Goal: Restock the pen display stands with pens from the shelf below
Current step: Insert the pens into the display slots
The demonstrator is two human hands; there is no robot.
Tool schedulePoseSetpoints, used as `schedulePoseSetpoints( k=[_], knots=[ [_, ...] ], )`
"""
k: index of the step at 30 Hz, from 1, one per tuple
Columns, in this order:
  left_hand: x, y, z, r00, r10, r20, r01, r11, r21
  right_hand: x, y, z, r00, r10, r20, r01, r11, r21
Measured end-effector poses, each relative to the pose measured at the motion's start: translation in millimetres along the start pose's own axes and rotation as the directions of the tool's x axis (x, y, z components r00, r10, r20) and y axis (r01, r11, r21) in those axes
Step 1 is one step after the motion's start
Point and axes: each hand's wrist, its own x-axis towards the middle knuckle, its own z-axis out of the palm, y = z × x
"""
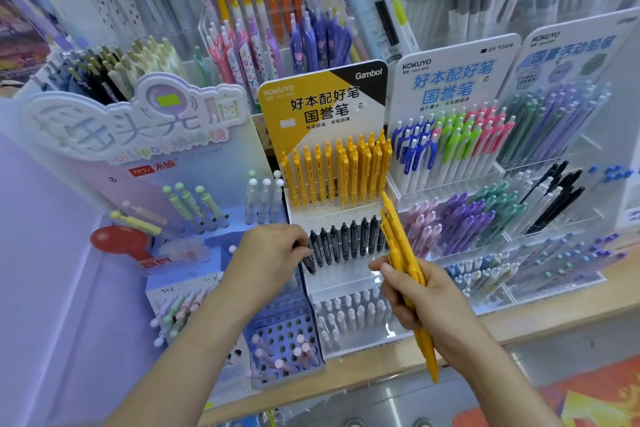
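Right hand is wrapped round a bundle of yellow pens, fingers closed on the barrels. The bundle runs steep: top ends up at the right edge of the stand, lower ends hanging past the wooden shelf edge. Left hand is curled on a black pen at the left end of the black row; that pen tilts off line from its neighbours (fingertips are tucked under the knuckles, so we can't see the exact pinch). Stand tiers from the back: yellow row, black row, pale row. Yellow row is single file on the left and doubled up on the right half. We see a bare strip of perforated tier between the yellow and black rows, holes open. Side clearance is tight: white stand just beside on the right, blue rack just beside on the lower left, most of its holes open, a few pink pens in it. Bundle tops sit near the white stand's left wall; whether they touch the yellow row we can't tell. Both forearms cross the shelf edge from below.
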Motion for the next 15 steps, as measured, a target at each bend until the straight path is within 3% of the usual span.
schedulePoseSetpoints(
  k=[6,11,15],
  knots=[
    [-5.2,-3.5,17.6,1.000,0.006,-0.027,-0.009,0.990,-0.139,-0.1,-1.3,2.4,0.995,0.033,0.090,-0.034,0.999,0.007],
    [-7.3,-5.4,20.7,0.993,-0.014,-0.116,0.004,0.996,-0.086,0.9,-2.7,3.5,0.990,0.058,0.132,-0.070,0.994,0.084],
    [-2.1,-2.9,14.2,0.999,0.003,-0.042,-0.003,1.000,0.003,-0.3,-5.7,4.3,0.974,0.081,0.212,-0.117,0.980,0.161]
  ],
)
